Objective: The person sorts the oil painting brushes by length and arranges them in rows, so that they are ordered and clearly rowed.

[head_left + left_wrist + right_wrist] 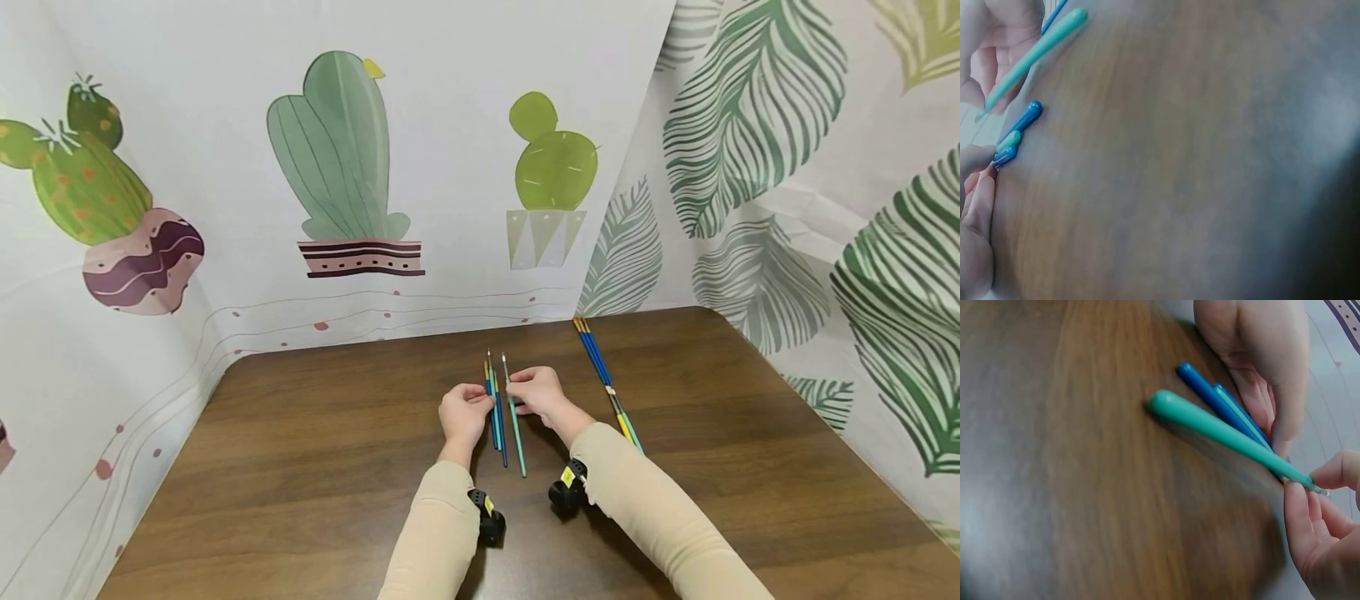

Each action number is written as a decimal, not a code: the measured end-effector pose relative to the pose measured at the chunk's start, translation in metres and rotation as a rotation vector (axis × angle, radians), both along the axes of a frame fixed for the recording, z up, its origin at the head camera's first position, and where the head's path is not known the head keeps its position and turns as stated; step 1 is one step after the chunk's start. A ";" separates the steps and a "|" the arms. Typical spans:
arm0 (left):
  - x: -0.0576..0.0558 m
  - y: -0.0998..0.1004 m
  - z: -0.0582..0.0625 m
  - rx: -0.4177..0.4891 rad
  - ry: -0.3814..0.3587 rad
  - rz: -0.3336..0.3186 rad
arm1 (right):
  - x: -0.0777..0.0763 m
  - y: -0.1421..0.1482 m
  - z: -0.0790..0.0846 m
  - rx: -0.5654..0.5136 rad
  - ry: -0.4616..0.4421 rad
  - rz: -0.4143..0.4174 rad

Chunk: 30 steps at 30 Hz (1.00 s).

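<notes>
A green-handled paintbrush [517, 437] is pinched near its bristle end between the thumb and fingers of my right hand [538, 390]; its rounded handle end points toward me. Just to its left, my left hand [461, 415] holds a small bunch of blue and green paintbrushes [495, 421] at the side, thumb over them. The right wrist view shows the green brush [1222, 434] crossing over the blue handle [1216, 397]. In the left wrist view, the bunch's handle ends [1013, 140] stick out past the left fingertips.
More paintbrushes lie in line to the right: blue-handled ones [592, 350] at the back, then a yellow and a green one [626, 425] partly behind the right forearm. The brown wooden table [315, 467] meets a cactus-print cloth [465, 167] at its back edge.
</notes>
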<state>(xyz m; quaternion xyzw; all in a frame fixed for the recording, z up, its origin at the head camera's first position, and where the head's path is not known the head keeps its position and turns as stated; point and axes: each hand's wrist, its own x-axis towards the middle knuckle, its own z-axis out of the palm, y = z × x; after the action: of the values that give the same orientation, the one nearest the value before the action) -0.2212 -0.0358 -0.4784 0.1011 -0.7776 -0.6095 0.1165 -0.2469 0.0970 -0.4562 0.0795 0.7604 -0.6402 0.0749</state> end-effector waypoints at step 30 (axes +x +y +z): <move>-0.003 0.000 -0.003 -0.035 -0.020 0.007 | 0.007 0.078 0.017 -0.019 0.026 0.091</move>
<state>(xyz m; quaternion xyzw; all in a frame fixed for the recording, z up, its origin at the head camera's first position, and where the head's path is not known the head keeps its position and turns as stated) -0.2240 -0.0355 -0.4812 0.1078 -0.7890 -0.5943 0.1123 -0.2395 0.1750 -0.4391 0.0359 0.7580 -0.6443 0.0948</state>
